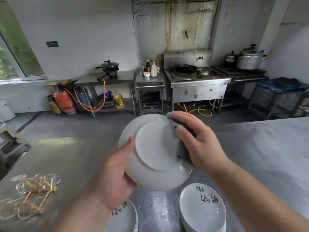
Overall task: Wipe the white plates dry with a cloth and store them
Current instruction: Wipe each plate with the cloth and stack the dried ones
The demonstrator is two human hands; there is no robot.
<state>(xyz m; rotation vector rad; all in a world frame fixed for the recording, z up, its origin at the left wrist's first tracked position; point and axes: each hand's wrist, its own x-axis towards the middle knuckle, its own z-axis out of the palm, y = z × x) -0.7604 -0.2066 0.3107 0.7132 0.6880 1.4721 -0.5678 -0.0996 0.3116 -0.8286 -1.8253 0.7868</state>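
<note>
Now the left hand [115, 178] grips the upturned plate [155, 153] while the right hand [197, 139] presses the cloth [181, 151] on its underside; wiping underway, stacking likely next.

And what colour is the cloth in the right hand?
The cloth is grey; the head view shows it best.

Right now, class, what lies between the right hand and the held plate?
A grey cloth, held by the right hand against the plate, as the head view shows.
</note>
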